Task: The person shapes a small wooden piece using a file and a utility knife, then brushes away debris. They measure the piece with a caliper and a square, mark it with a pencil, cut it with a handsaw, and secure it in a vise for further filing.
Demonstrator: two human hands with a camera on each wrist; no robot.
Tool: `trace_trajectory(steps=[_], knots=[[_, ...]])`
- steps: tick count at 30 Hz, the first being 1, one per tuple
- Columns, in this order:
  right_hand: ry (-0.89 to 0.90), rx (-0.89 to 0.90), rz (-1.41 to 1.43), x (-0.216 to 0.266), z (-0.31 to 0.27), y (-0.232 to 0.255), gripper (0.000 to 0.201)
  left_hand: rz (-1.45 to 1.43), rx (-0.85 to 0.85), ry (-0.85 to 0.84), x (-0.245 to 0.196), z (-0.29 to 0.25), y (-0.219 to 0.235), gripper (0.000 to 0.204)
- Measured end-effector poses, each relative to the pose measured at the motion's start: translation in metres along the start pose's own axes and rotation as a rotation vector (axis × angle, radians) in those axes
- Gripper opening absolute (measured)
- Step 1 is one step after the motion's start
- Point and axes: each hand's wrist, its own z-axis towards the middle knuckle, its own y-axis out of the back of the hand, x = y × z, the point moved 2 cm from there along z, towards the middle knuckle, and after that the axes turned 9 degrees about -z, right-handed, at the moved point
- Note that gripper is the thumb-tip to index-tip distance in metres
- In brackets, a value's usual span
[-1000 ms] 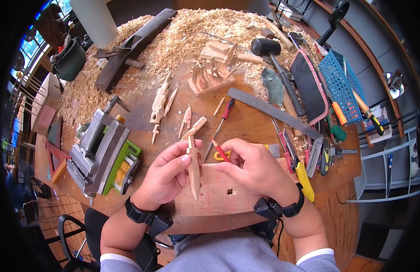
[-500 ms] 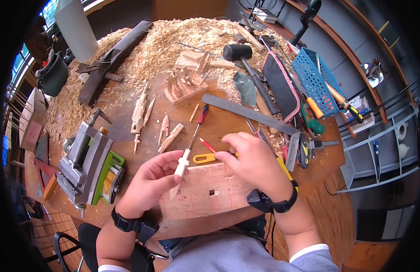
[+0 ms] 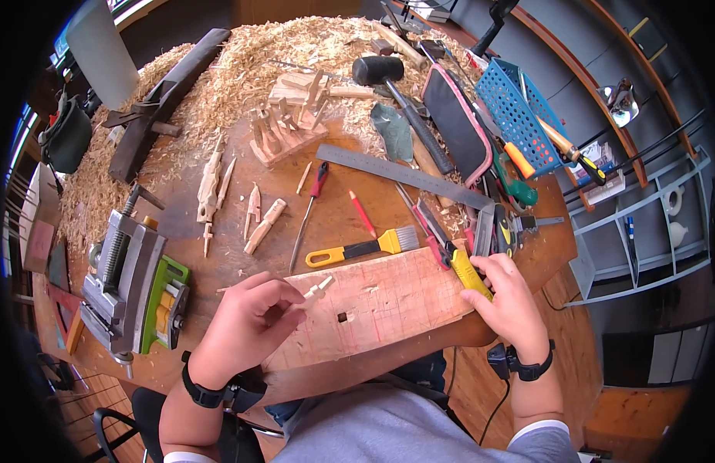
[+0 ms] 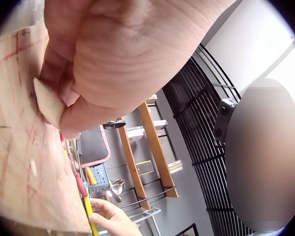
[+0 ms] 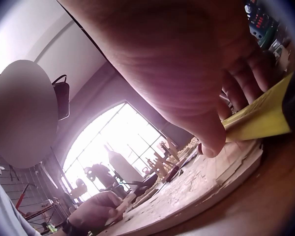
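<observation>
My left hand (image 3: 253, 320) pinches a small carved wooden piece (image 3: 319, 288) between thumb and fingers, over the left end of a pale wooden board (image 3: 388, 309). Part of the piece is hidden by the fingers; its flat pale end (image 4: 49, 103) shows in the left wrist view. At the board's right end, my right hand (image 3: 514, 301) grips a yellow utility knife (image 3: 471, 275), thumb on the near side and fingers on the far side. The board carries red lines and a square hole. A red pencil (image 3: 363, 214) lies beyond it, near a yellow-handled brush (image 3: 365, 248).
A vise (image 3: 133, 285) stands at the left. Carved wooden pieces (image 3: 211, 181), a screwdriver (image 3: 311, 197) and a steel square (image 3: 403, 176) lie mid-table. A mallet (image 3: 378, 71), a blue basket (image 3: 512, 108) and wood shavings (image 3: 295, 46) are farther back.
The red pencil has left my right hand and lies on the table. That hand has moved right to the utility knife. My left hand still holds the carved piece, now tilted up to the right.
</observation>
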Motion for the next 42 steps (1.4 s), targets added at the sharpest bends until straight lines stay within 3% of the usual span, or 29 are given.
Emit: trace_trajectory(steps=[2,8,10,11,14,17,20,26,42], knots=[[0.004,-0.008,0.02,-0.001,-0.001,-0.003,0.044,0.135,0.028,-0.141,0.005,0.0,0.0,0.017],[0.064,-0.09,0.025,0.001,0.001,-0.005,0.032,0.339,-0.074,-0.309,0.006,0.0,-0.002,0.012],[-0.003,-0.164,0.186,0.004,-0.002,-0.003,0.03,0.361,-0.095,-0.301,0.005,-0.001,-0.002,0.011],[-0.118,-0.113,0.371,0.01,-0.007,-0.007,0.028,0.361,-0.1,-0.275,0.005,-0.002,-0.002,0.011],[-0.046,0.174,0.505,0.044,-0.014,-0.012,0.041,0.373,-0.096,-0.247,0.006,-0.003,-0.003,0.013],[0.348,0.153,0.362,0.079,-0.011,-0.025,0.061,0.407,-0.097,-0.213,0.002,-0.005,-0.005,0.016],[0.395,0.259,0.257,0.099,-0.012,-0.039,0.066,0.423,-0.108,-0.181,0.003,-0.006,-0.008,0.017],[0.469,0.232,0.092,0.105,-0.006,-0.049,0.07,0.417,-0.135,-0.257,0.008,-0.007,-0.009,0.017],[0.478,0.28,0.047,0.106,-0.002,-0.047,0.071,0.431,-0.162,-0.259,0.011,-0.007,-0.012,0.019]])
